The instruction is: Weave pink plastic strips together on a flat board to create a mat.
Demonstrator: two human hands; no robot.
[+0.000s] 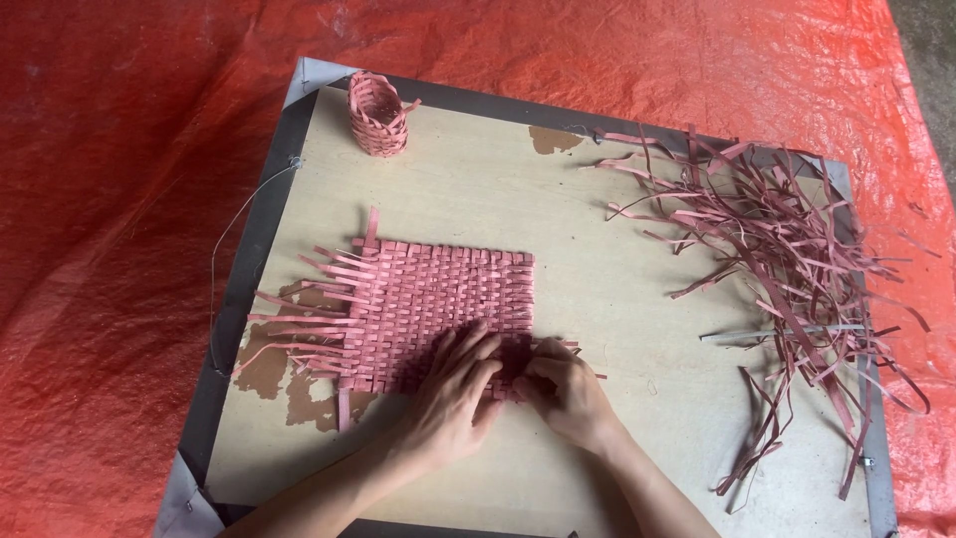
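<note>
A flat mat woven from pink strips (pixel 438 299) lies in the middle of a wooden board (pixel 597 199). Loose strip ends stick out from its left side and near edge. My left hand (pixel 453 399) rests flat on the mat's near edge, fingers spread and pressing down. My right hand (pixel 566 391) sits beside it at the mat's near right corner, fingers curled and pinching strip ends there. The strip ends under both hands are hidden.
A small woven pink basket (pixel 378 115) stands at the board's far left corner. A heap of loose pink strips (pixel 787 259) covers the right side. A thin wire (pixel 234 234) loops off the left edge. Red tarpaulin (pixel 119 199) surrounds the board.
</note>
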